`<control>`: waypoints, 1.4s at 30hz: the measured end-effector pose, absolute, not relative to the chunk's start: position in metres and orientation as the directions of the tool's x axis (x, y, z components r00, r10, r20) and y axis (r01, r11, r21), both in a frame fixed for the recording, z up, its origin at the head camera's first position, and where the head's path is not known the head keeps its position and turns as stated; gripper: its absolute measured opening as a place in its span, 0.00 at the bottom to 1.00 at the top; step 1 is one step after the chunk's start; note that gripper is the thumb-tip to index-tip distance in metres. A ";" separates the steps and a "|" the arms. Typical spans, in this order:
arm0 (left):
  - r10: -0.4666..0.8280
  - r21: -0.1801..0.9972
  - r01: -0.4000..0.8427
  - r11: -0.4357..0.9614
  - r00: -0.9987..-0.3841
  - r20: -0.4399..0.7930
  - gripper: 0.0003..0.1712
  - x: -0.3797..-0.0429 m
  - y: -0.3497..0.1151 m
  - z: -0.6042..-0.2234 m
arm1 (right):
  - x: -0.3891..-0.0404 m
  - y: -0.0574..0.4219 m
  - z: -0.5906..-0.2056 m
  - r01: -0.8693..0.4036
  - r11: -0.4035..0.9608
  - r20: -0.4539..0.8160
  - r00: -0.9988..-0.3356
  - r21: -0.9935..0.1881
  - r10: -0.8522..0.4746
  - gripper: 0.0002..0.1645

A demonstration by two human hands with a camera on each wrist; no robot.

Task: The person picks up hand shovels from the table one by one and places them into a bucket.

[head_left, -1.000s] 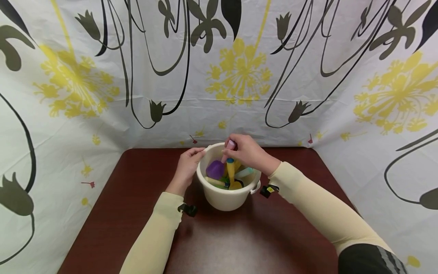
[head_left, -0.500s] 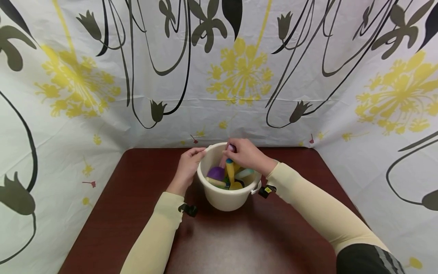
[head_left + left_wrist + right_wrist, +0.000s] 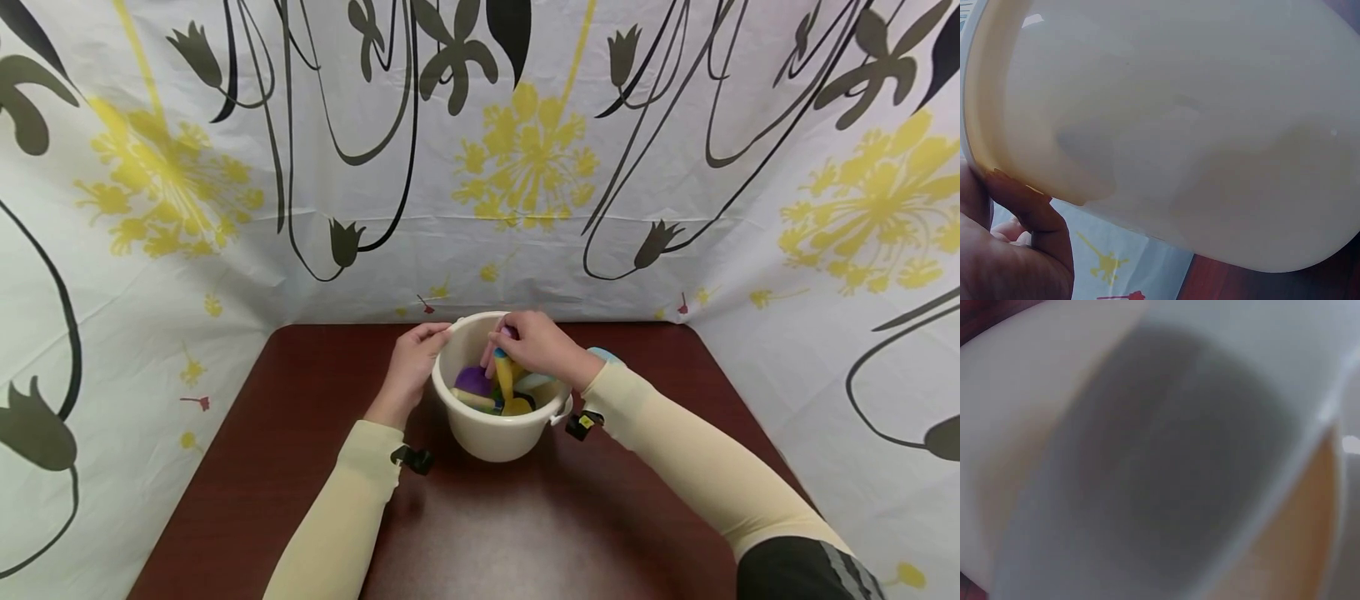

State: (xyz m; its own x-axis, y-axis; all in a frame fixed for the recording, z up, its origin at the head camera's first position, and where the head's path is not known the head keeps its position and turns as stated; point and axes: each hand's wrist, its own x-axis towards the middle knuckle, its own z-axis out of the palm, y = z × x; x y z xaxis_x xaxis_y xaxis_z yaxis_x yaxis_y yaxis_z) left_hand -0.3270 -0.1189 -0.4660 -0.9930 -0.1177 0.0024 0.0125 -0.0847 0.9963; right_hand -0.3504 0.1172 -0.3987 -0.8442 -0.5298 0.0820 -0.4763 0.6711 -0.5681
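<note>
A white bucket [image 3: 491, 437] stands on the table, packed with colourful plastic pieces. My left hand [image 3: 408, 362] pinches its rim at the left, thumb and fingers over the edge; the left wrist view shows the bucket's outer wall beside these fingers [image 3: 1041, 219]. Inside the bucket's far side, my right hand [image 3: 543, 342] grips a pink handle [image 3: 489, 358], its lower end hidden among the pieces. Close by are a yellow handle with a blue end [image 3: 504, 379], a purple rounded piece [image 3: 472, 381] and a pale yellow stick [image 3: 474, 399].
Beyond my right wrist a light blue rounded edge [image 3: 604, 355] shows. A blurred pale sheet-like shape [image 3: 1179, 456] fills much of the right wrist view. The bucket's handle joint [image 3: 561, 412] juts out at right. Patterned white cloth [image 3: 480, 258] surrounds the dark red table [image 3: 337, 367].
My right hand has sunk lower into the bucket with the pink handle. The purple piece sits lower, and the light blue edge has come into view by my right wrist. The left hand stays put.
</note>
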 end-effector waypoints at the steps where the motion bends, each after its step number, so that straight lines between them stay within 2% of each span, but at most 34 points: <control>1: -0.118 0.996 0.013 -0.084 -0.993 0.003 0.15 -0.327 -0.119 -0.466 | -0.350 0.117 -0.399 -0.469 0.673 0.076 -0.847 -0.572 -0.526 0.16; 9: -0.115 0.997 0.008 -0.076 -0.993 -0.001 0.14 -0.326 -0.118 -0.464 | -0.351 0.118 -0.402 -0.446 0.687 0.052 -0.857 -0.574 -0.513 0.18; 16: -0.115 0.998 0.005 -0.067 -0.993 -0.003 0.14 -0.326 -0.118 -0.464 | -0.350 0.120 -0.403 -0.438 0.688 0.026 -0.853 -0.579 -0.522 0.26; 25: -0.120 0.997 0.001 -0.074 -0.993 -0.008 0.14 -0.326 -0.119 -0.465 | -0.350 0.121 -0.401 -0.409 0.680 -0.027 -0.846 -0.609 -0.533 0.29; 32: -0.117 0.997 -0.004 -0.073 -0.993 -0.013 0.15 -0.326 -0.119 -0.465 | -0.349 0.121 -0.402 -0.364 0.731 -0.029 -0.885 -0.577 -0.464 0.21; 42: -0.117 0.996 0.004 -0.088 -0.993 -0.007 0.15 -0.328 -0.119 -0.467 | -0.347 0.124 -0.405 -0.405 0.775 0.024 -0.892 -0.486 -0.451 0.18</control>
